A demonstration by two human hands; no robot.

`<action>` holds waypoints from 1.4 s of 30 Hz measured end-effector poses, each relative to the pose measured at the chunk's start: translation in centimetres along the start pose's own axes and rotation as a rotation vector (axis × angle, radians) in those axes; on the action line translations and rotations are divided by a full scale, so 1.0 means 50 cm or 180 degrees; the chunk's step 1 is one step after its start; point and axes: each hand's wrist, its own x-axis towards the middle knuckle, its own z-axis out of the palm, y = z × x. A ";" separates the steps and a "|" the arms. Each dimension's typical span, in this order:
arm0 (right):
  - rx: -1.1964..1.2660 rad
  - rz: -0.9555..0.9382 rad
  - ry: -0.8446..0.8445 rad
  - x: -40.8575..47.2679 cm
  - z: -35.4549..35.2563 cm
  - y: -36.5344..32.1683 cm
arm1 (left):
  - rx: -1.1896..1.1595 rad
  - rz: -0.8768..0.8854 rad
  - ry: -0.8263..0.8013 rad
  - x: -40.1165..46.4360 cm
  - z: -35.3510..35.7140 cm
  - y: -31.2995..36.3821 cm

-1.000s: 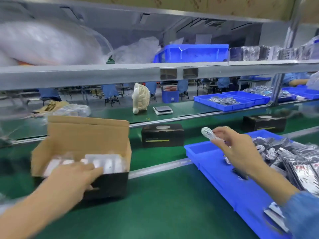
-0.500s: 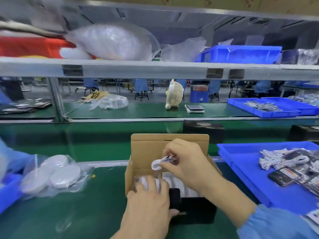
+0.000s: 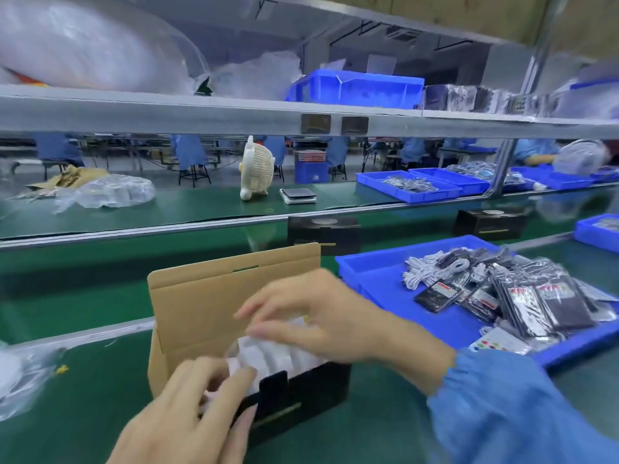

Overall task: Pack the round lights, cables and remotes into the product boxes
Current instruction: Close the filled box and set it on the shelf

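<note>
An open product box [image 3: 207, 296] with a raised brown lid flap and black body stands on the green belt in front of me. White bagged round lights [image 3: 278, 356] fill it. My left hand [image 3: 187, 413] grips the box's front left rim, fingers over the edge and thumb on the black front. My right hand [image 3: 321, 316] lies over the box with straight fingers pressing on the contents; the cable is hidden from view. To the right, a blue tray [image 3: 378, 272] holds white coiled cables [image 3: 432, 266] and bagged black remotes [image 3: 542, 303].
A plastic bag of round lights [image 3: 20, 373] lies at the left edge. Two closed black boxes [image 3: 323, 234] [image 3: 490, 222] sit on the far belt. A small fan [image 3: 256, 172] and more blue trays [image 3: 412, 189] stand on the far bench under a low metal shelf [image 3: 201, 112].
My right hand carried a white cable from the blue tray to the box and now presses flat on the contents. My left hand has stayed on the box's front rim.
</note>
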 end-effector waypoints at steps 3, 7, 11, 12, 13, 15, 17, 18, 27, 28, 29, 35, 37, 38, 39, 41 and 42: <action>-0.1026 0.0768 0.1598 -0.085 -0.133 0.144 | 0.0487 0.0220 -0.0699 0.002 0.028 -0.033; -0.2555 0.3329 -0.0941 -0.211 -0.173 0.343 | 0.0873 -0.0049 -0.1421 0.019 0.039 -0.042; -0.3098 0.3356 -0.1074 -0.237 -0.171 0.389 | 0.1039 -0.0146 -0.1790 0.041 0.046 -0.048; -0.3197 0.3365 -0.1182 -0.236 -0.171 0.390 | 0.1028 -0.0152 -0.1852 0.040 0.047 -0.049; -0.3269 0.3359 -0.1306 -0.236 -0.173 0.390 | 0.0996 -0.0158 -0.1986 0.039 0.045 -0.050; -0.3199 0.3365 -0.1457 -0.241 -0.179 0.390 | 0.0858 -0.0204 -0.2064 0.036 0.043 -0.051; -0.3142 0.3397 -0.1514 -0.246 -0.191 0.391 | 0.0758 -0.0283 -0.2096 0.037 0.039 -0.051; -0.3177 0.3418 -0.1545 -0.247 -0.199 0.391 | 0.0799 -0.0231 -0.2097 0.037 0.038 -0.050; -0.3573 0.3366 -0.0156 -0.263 -0.202 0.391 | 0.1076 -0.0468 -0.2449 0.053 0.032 -0.017; -0.3275 0.3449 0.0424 -0.267 -0.211 0.388 | 0.1246 -0.0536 -0.2721 0.062 0.028 -0.007; -0.2763 0.3551 0.1077 -0.273 -0.224 0.381 | 0.1334 -0.0673 -0.2763 0.063 0.027 0.000; -0.0268 0.2008 0.3153 -0.213 -0.246 0.178 | 0.1484 -0.0411 -0.1564 0.034 0.014 0.051; 0.0065 0.1011 0.2605 -0.132 -0.193 0.076 | 0.1681 -0.0088 -0.1490 0.015 0.024 0.074; 0.0101 0.0654 0.2196 -0.090 -0.156 0.035 | 0.1672 -0.0109 -0.1495 0.003 0.026 0.084; 0.0051 0.0371 0.1760 -0.046 -0.115 0.001 | 0.1607 -0.0174 -0.1503 -0.001 0.025 0.087; -0.0277 0.0084 0.0920 0.026 -0.025 -0.029 | 0.1515 -0.0173 -0.1430 0.015 0.010 0.078; -0.0490 0.0032 0.0522 0.056 0.018 -0.024 | 0.1490 -0.0121 -0.1419 0.024 0.005 0.070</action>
